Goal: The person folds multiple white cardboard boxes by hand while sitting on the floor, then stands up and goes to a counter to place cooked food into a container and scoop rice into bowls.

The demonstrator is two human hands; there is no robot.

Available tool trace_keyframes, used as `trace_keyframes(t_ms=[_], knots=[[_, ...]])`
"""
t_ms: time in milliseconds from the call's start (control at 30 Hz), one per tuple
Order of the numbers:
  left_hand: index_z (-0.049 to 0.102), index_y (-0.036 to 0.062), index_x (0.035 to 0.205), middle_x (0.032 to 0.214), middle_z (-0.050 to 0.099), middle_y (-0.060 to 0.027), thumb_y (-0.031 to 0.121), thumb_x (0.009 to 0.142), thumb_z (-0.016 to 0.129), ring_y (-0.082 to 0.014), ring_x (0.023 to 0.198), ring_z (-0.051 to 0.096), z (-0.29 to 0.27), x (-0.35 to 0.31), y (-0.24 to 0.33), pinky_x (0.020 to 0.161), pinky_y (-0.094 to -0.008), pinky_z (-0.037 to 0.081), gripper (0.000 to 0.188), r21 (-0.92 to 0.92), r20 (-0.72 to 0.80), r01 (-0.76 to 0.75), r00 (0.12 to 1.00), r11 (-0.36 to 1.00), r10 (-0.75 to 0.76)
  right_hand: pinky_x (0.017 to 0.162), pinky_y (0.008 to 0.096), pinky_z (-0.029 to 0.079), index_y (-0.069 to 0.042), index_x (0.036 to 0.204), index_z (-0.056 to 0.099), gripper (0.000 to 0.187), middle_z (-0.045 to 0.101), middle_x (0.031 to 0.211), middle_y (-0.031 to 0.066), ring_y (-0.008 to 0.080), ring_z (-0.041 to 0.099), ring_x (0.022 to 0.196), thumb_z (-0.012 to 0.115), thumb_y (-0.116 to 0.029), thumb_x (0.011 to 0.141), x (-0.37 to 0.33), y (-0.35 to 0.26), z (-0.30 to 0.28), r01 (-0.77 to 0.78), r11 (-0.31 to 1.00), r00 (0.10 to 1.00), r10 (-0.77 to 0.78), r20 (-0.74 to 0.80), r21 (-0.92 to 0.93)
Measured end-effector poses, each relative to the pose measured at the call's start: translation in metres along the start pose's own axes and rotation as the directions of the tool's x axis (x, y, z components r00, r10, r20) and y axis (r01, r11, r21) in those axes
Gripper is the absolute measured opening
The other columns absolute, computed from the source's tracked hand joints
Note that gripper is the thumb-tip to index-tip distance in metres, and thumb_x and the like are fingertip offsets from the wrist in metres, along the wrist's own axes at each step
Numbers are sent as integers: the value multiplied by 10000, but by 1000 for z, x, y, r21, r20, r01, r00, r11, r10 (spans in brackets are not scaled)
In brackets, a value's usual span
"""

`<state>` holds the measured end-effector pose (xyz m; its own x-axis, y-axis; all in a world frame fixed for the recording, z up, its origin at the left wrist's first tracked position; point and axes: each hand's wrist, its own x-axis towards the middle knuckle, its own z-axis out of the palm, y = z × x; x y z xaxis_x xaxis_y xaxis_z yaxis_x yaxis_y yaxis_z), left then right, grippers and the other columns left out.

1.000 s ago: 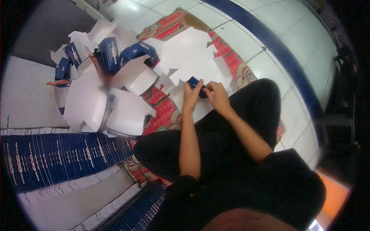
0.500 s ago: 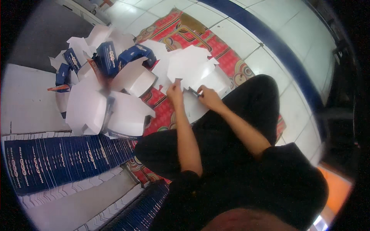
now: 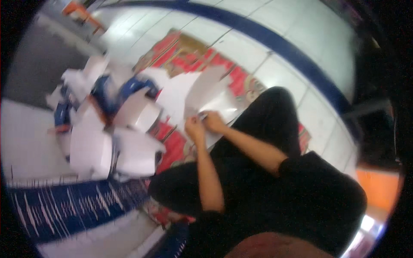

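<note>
A white paper food box point(image 3: 211, 92), partly folded up, stands in front of me with its side panels raised. My left hand point(image 3: 195, 130) is closed on its near edge, pinching the card at a corner. Right beside it, my right hand point(image 3: 213, 121) grips a small dark hand tool point(image 3: 202, 115), stapler-like but too blurred to name surely, against the same corner. The fingers of both hands nearly touch. Flat white card point(image 3: 174, 96) lies just left of the box.
Folded white and blue boxes point(image 3: 92, 148) are heaped to my left. Nearer stands a long row of flat blue cartons point(image 3: 77, 206). A red patterned mat point(image 3: 172, 144) lies under the work, with white tiles point(image 3: 301, 81) beyond. My bent leg point(image 3: 275, 116) borders the right.
My right hand has brought the tool left to the box corner, beside my left hand. The box's panel now stands more upright. The whole view has shifted and blurred.
</note>
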<state>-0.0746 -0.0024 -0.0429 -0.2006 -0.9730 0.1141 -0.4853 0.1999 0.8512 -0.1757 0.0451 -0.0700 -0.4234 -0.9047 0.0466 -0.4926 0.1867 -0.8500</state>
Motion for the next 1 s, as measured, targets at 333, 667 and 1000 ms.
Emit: trace_keyframes(t_ms=[333, 667, 1000], knots=[[707, -29, 1055, 996, 724, -208, 233, 863, 646, -325, 896, 691, -23, 12, -52, 799, -404, 518, 330, -102, 16, 229, 973, 968, -229, 908, 538, 480, 14, 1133, 609, 313, 636, 999, 299, 447, 634, 990, 526, -179, 900, 41, -49, -50, -190, 951, 975, 155, -156, -244], [646, -33, 1011, 988, 680, -225, 102, 794, 650, -422, 936, 650, 7, -4, 0, 855, -480, 509, 255, 266, -202, -99, 967, 959, 156, 793, 549, 521, -13, 1044, 688, 321, 686, 979, 248, 419, 674, 918, 537, -220, 850, 80, 34, -112, -405, 896, 882, 331, -336, -181], [712, 11, 948, 911, 729, -189, 438, 869, 678, -359, 859, 697, 14, -14, 57, 818, -418, 528, 435, 48, 262, 108, 958, 993, -116, 825, 506, 505, -26, 1003, 675, 309, 684, 951, 232, 411, 655, 908, 625, -275, 828, 67, -3, -93, -110, 974, 988, 85, -129, -199]])
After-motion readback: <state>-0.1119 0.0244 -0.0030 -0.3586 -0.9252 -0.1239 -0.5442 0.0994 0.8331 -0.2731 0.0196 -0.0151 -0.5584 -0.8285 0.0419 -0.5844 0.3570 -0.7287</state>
